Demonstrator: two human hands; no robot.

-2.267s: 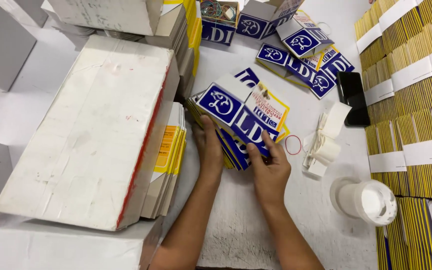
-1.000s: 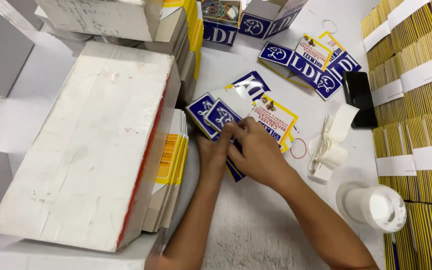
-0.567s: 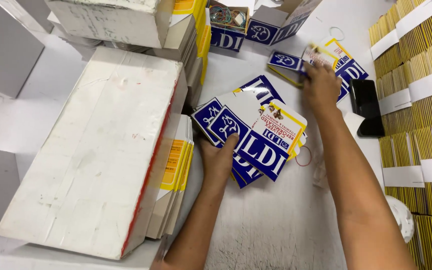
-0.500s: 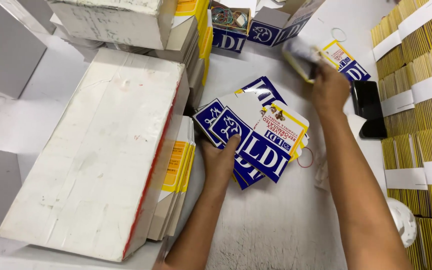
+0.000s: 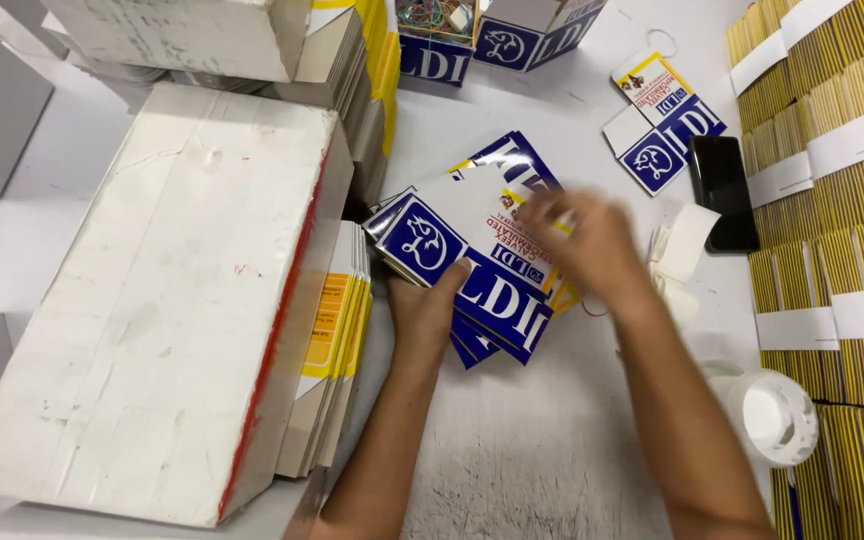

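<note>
A: Pressing flat, the left hand [image 5: 424, 305] pins a fanned stack of glossy blue-and-white cards [image 5: 472, 262] to the white counter [image 5: 542, 440].

B: And the right hand [image 5: 587, 245]?

A: Blurred, fingers spread over the stack's far edge; grip cannot be told. Beside the left hand lies a scuffed white carton [image 5: 152, 290].

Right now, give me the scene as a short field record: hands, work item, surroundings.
left hand: pressing on the stack of blue and white flat cartons
right hand: blurred, over the same stack; grip unclear
left of stack: big white box, flat yellow-edged cards beside it
right side: black phone, tape roll, banded yellow bundles
surface: white table
</note>
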